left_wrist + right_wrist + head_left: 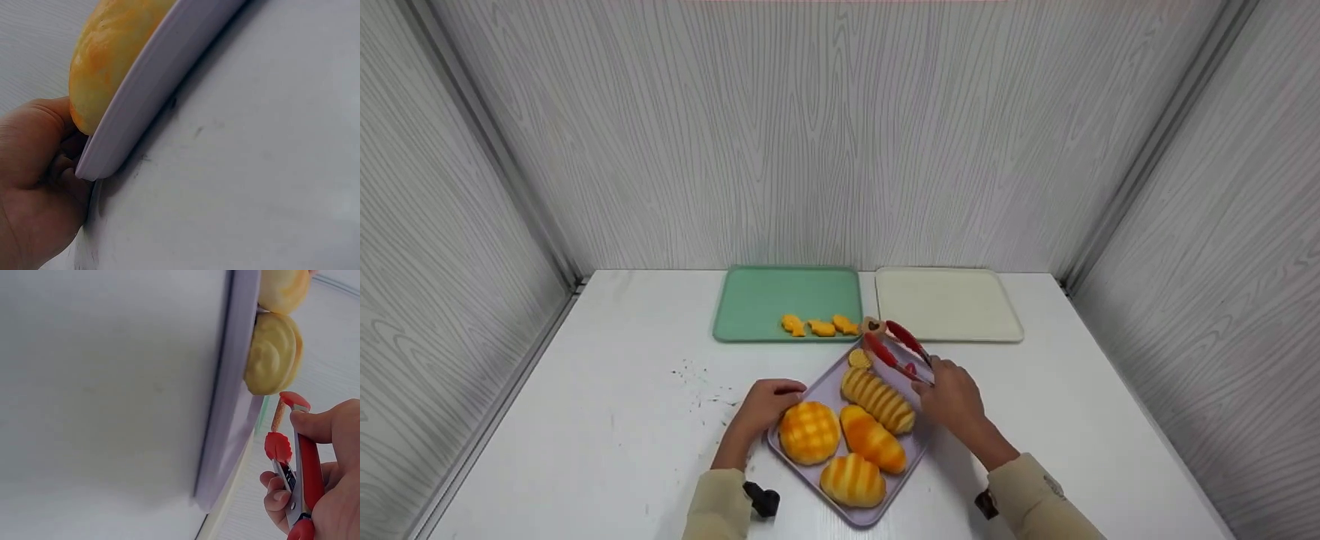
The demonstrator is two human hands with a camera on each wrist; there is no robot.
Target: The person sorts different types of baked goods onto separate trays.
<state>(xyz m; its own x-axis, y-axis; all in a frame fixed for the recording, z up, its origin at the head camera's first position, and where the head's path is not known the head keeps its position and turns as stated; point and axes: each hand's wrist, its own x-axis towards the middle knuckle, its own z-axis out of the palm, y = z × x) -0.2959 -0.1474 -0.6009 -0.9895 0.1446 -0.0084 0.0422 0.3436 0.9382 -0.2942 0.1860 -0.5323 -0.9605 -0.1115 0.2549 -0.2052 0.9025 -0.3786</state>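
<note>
My right hand (956, 397) holds metal tongs with red tips (913, 341). Pinched between those tips is a round brown cookie (873, 325) with a dark heart-like mark, seen edge-on in the right wrist view. It hangs over the far corner of the lilac tray (829, 390). With thumb and curled fingers, my left hand (765, 409) grips the tray's left corner, beside a round checked bun (810, 433). The tray also carries a ridged long bread (878, 400), an orange-striped roll (873, 439), another striped bun (853, 481) and a small yellow cookie (859, 358).
Behind the lilac tray lies a green tray (787, 289) with three orange fish-shaped pieces (821, 328) along its front edge. A cream tray (949, 304) sits to its right. Grey wood-grain panels (810, 135) enclose the white table (607, 390) at the back and sides.
</note>
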